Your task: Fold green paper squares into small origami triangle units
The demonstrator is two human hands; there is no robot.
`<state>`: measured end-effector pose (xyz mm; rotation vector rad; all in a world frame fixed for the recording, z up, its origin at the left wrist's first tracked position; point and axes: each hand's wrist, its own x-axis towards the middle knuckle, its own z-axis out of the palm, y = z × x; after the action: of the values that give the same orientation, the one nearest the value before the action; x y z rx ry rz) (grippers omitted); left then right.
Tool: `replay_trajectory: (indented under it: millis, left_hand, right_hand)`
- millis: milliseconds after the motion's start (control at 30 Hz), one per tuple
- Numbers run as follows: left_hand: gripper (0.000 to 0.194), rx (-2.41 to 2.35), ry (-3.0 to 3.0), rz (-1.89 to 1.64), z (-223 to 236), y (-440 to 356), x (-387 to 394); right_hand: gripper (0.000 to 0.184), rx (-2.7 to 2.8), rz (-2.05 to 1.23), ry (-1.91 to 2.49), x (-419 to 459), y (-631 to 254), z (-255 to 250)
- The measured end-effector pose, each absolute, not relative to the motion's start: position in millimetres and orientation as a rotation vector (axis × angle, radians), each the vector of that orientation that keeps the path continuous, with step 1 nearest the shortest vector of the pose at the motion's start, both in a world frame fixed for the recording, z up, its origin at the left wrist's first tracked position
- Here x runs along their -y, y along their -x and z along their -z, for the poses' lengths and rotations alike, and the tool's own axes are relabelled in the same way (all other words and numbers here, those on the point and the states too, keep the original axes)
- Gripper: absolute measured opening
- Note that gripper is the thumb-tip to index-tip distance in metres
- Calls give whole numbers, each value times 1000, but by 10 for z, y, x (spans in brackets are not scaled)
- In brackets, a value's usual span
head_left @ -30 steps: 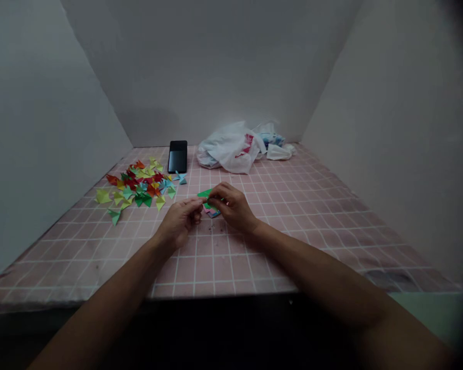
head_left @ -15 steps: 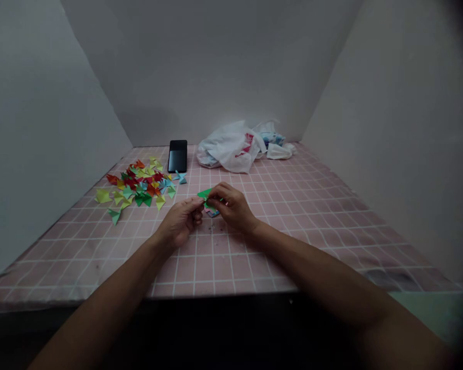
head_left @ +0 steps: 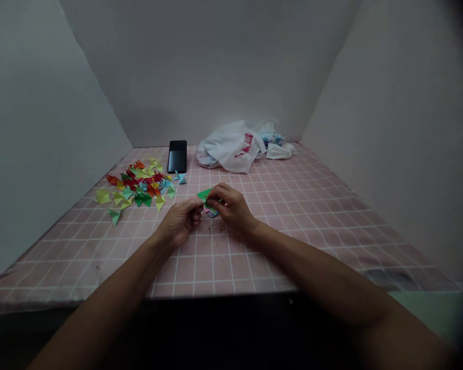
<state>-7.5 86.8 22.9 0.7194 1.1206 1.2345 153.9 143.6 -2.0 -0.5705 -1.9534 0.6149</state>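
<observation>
Pinching a small piece (head_left: 204,201), too tiny to make out, between narrowed fingertips of left hand (head_left: 182,218) and right hand (head_left: 231,206), on the near side of the phone (head_left: 177,156) and to its right. Partly covering green paper (head_left: 203,194), unable to tell if held or lying, with coloured papers (head_left: 212,213) just below. Farther out, with folded paper shapes (head_left: 142,199) scattered nearer than the phone, mostly to its left, and with a white plastic bag (head_left: 227,149) to its right, all on pink checked cloth (head_left: 293,205).
</observation>
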Motion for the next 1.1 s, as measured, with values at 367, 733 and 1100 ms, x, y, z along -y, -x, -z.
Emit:
replay_trajectory:
  millis: [367, 733, 1100]
  left_hand:
    - [27, -1255, -1218, -1422, -144, 93, -913]
    - [16, -1332, -1422, -1454, -71, 106, -922]
    - [15, -1494, -1386, -1528, -132, 256, -924]
  right_hand:
    - [9, 1750, -897, 683, -1466, -1524, 62]
    - [20, 1612, -1199, 688, -1416, -1464, 100]
    - [18, 1599, -927, 750, -1634, -1597, 60]
